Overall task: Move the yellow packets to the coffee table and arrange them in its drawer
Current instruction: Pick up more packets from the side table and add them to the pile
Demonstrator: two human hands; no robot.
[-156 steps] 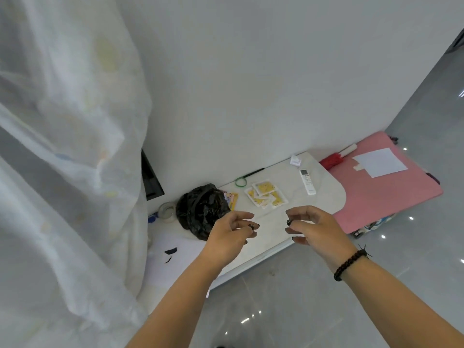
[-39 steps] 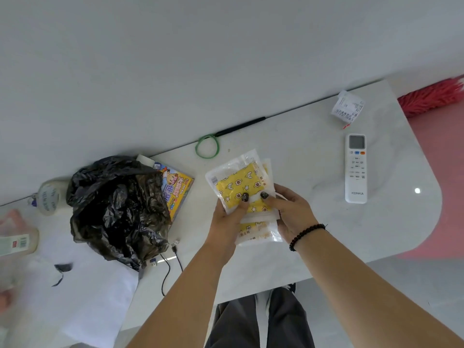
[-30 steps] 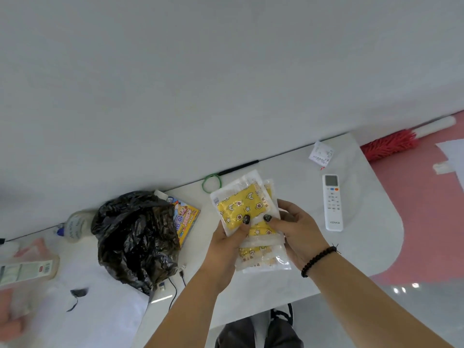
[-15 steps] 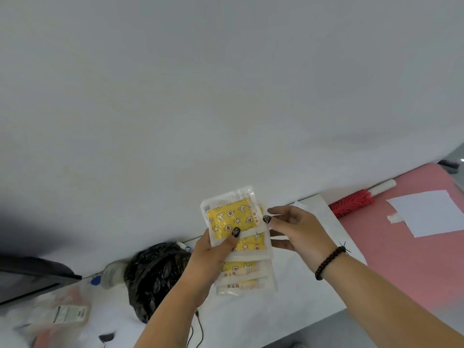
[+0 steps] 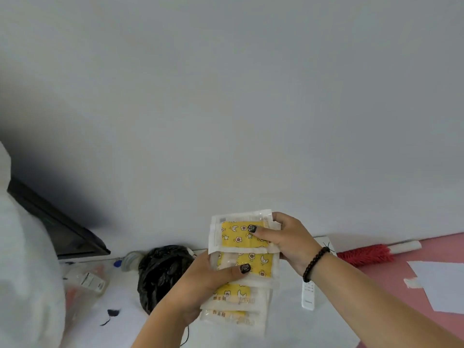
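Above the white table (image 5: 283,322), in front of a plain pale wall (image 5: 226,96), a fanned stack of yellow packets (image 5: 244,262) is held clear of the surface by two bare hands. The packets are clear-edged sachets printed with moons, stars and flowers, overlapping one another downward like shingles. The left hand (image 5: 200,280) grips the stack from its left side, thumb curled over the front of the second packet and fingers hidden behind. The right hand (image 5: 286,239) pinches the topmost packet at its right edge, thumb pressed flat on the yellow print, fingers wrapped behind. Both thumbnails wear dark glittery polish, and a black beaded bracelet (image 5: 315,263) circles the right wrist.

Below and just right of the packets, a white remote control (image 5: 307,296) lies on the table, partly hidden by the right forearm. To the left of the packets sits a crumpled black plastic bag (image 5: 160,272), with a pale roll of tape (image 5: 129,258) beyond it and a labelled clear package (image 5: 88,282) farther left. A dark monitor (image 5: 57,229) leans at the far left, beside blurred white fabric (image 5: 27,272). To the right of the packets, a red duster (image 5: 366,254) with a white handle rests beside a pink surface (image 5: 376,285) carrying a white sheet of paper (image 5: 442,285).
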